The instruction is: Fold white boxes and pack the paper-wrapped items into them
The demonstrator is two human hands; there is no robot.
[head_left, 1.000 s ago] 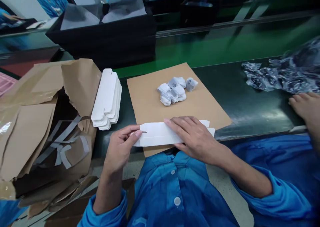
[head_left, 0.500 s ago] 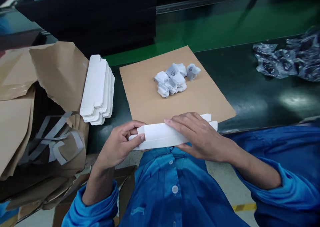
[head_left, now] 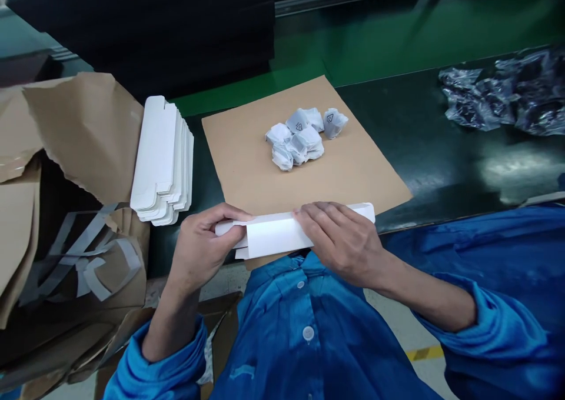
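A long white carton (head_left: pixel 271 235) lies across both my hands in front of my body, just over the near edge of the bench. At its left end my left hand (head_left: pixel 203 241) pinches the end flaps between thumb and fingers. My right hand (head_left: pixel 338 235) wraps over the right half, its fingers on top and the thumb hidden. Beyond the carton, several small items in white wrapping (head_left: pixel 298 138) sit bunched on a brown cardboard sheet (head_left: pixel 247 176). To the left is a stack of flat white cartons (head_left: pixel 154 153).
An opened brown cardboard box (head_left: pixel 88 129) with torn flaps and white strips (head_left: pixel 115 270) stands at the left. Clear plastic bags with dark contents (head_left: pixel 498 94) lie at the far right of the dark green bench (head_left: pixel 432 153). A black panel (head_left: pixel 154 41) rises behind.
The carton has been turned about its long axis, so another face shows, and its left flaps have shifted. Both hands have re-gripped it. The whole view has moved slightly.
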